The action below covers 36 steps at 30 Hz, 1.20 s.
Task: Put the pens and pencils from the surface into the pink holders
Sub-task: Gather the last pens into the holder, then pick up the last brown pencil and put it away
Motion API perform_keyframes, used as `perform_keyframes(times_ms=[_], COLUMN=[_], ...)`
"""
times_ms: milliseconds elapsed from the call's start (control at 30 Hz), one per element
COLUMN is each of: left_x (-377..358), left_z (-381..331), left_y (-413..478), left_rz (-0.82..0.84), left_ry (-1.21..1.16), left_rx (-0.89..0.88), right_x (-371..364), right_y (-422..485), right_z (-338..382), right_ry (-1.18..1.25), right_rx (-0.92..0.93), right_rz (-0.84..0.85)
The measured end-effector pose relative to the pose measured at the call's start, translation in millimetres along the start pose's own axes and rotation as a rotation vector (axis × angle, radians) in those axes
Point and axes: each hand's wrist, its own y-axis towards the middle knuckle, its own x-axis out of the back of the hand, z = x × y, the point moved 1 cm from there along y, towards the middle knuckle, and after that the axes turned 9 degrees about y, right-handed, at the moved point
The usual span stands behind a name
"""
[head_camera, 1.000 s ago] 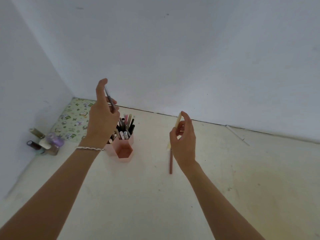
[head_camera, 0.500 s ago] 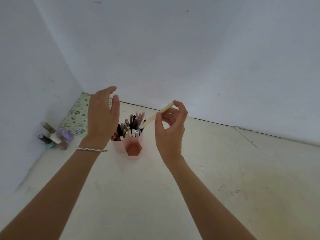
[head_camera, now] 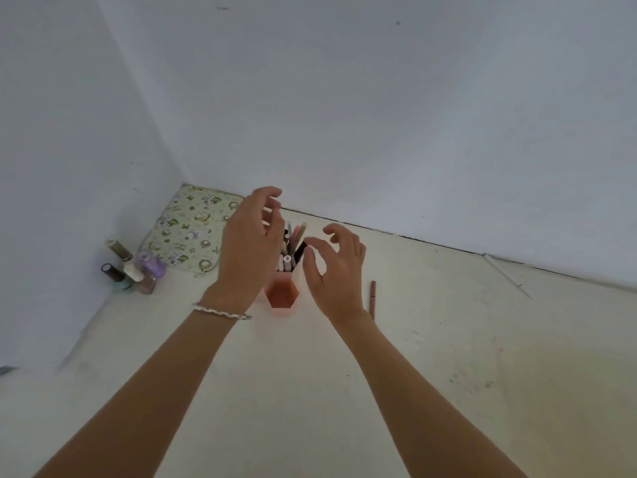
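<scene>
The pink hexagonal holders (head_camera: pixel 281 296) stand on the pale surface near the back wall. The rear cells are packed with several pens and pencils (head_camera: pixel 293 246); the front cell looks empty. My left hand (head_camera: pixel 250 246) hovers over the left side of the holders, fingers relaxed and spread, holding nothing, and it hides the left cells. My right hand (head_camera: pixel 336 270) hangs just right of the holders with loosely curled fingers, also empty. One brownish-pink pencil (head_camera: pixel 372 300) lies on the surface to the right of my right wrist.
A floral mat (head_camera: pixel 188 229) lies in the back left corner. Several small bottles (head_camera: pixel 132 270) stand beside the left wall. A thin white stick (head_camera: pixel 506 274) lies along the back wall at the right. Walls close in behind and to the left.
My left hand let go of its dark pen, and my right hand released the cream pencil into the holders. Both hands now hover empty beside them.
</scene>
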Motion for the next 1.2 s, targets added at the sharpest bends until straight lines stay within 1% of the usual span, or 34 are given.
perform_keyframes(times_ms=[100,167,200,300,367,467,567,600,633,700,733,767,833,900,933,1033,1100,1167,1200], left_x=[-29.2,-60.4,-79.1,-133.0,-161.7,-191.4,-205.8,-212.3,-216.6,-230.4,-238.3,-243.7,-254.2,-261.5,-263.8,-268.5,-271.0,-272.1,-272.4], left_z=[-28.4,-45.4,-52.6,-58.0,-57.7,-51.4,-46.1,-51.7,-59.2,-88.6,-106.9,-126.1,-161.2,-183.0,-188.4,-193.5,-190.0,-184.4,-182.0], left_y=[-18.5,-36.0,-45.5,-74.1,-92.5,-114.5,-119.6,-118.2,-114.4,-105.5,-100.2,-94.5,-85.9,-79.0,-77.0,-72.9,-72.7,-72.1,-71.6], left_rz=[0.023,0.119,0.194,0.459,0.588,0.684,0.702,0.706,0.701,0.654,0.606,0.552,0.467,0.422,0.413,0.398,0.4,0.41,0.415], left_ry=[-0.024,0.017,0.055,0.267,0.417,0.59,0.715,0.696,0.627,0.373,0.231,0.114,-0.037,-0.122,-0.144,-0.157,-0.147,-0.156,-0.165], left_rx=[-0.053,-0.097,-0.099,-0.059,-0.039,0.007,-0.008,-0.004,0.037,0.136,0.148,0.131,0.062,0.021,0.01,0.017,0.032,0.048,0.056], right_x=[26.2,47.9,59.9,88.4,106.2,132.4,149.4,155.9,159.3,169.1,174.7,179.9,195.1,208.2,212.6,216.1,213.6,210.5,210.5], right_y=[6.3,9.1,8.8,3.7,-2.6,-16.0,-30.9,-36.2,-40.3,-48.0,-50.3,-50.7,-46.7,-35.3,-28.4,-16.0,-15.8,-18.9,-20.9], right_z=[-11.9,-24.2,-32.8,-56.1,-70.4,-92.2,-114.0,-123.2,-129.7,-145.9,-154.8,-163.8,-186.7,-213.0,-226.7,-267.7,-287.6,-299.3,-302.4], right_ry=[0.031,0.044,0.044,0.021,0.007,-0.021,-0.029,-0.031,-0.031,-0.044,-0.05,-0.048,-0.067,-0.133,-0.185,-0.356,-0.433,-0.528,-0.593], right_rx=[-0.099,-0.175,-0.208,-0.285,-0.311,-0.324,-0.363,-0.378,-0.387,-0.425,-0.464,-0.511,-0.603,-0.671,-0.7,-0.784,-0.84,-0.836,-0.802], right_rz=[-0.127,-0.208,-0.235,-0.27,-0.29,-0.321,-0.313,-0.313,-0.314,-0.323,-0.335,-0.351,-0.378,-0.308,-0.222,0.13,0.318,0.41,0.422])
